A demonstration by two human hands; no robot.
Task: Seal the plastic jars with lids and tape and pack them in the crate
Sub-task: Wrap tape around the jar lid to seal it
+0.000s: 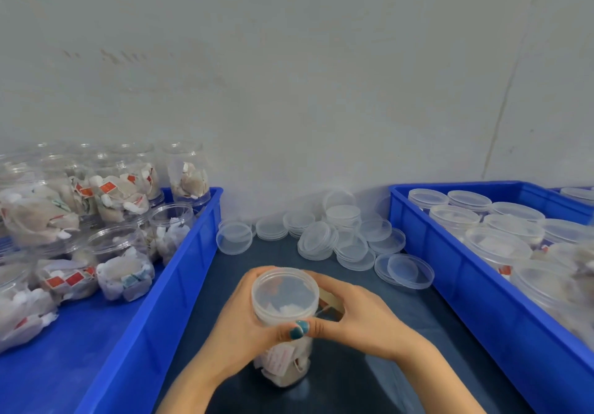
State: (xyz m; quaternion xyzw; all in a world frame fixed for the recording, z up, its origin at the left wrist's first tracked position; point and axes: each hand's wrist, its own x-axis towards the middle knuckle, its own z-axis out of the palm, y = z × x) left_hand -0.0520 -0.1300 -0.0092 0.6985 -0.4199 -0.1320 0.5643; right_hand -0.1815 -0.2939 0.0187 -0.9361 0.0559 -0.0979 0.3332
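Blue crates flank us: open filled jars [122,262] in the left crate [180,269], lidded jars [495,243] in the right crate [450,285], loose lids [321,240] heaped behind. Between them on the dark table [369,368], the jar [284,298] stands upright, lid up. Our left hand [238,317] wraps its neck. Our right hand [356,314] holds a tape roll [332,304] beside it.

No text, brand or number can be read anywhere in view. Markings observed: a pale tag [280,359] with faint reddish print lies against the inside wall of the jar [284,301] standing at the near middle of the bench [369,365]; the print is too blurred to read. Red-and-white tags [66,280] show on sachets inside the open jars [119,253] in the blue crate [180,269] along the bench's left edge; their characters cannot be made out.
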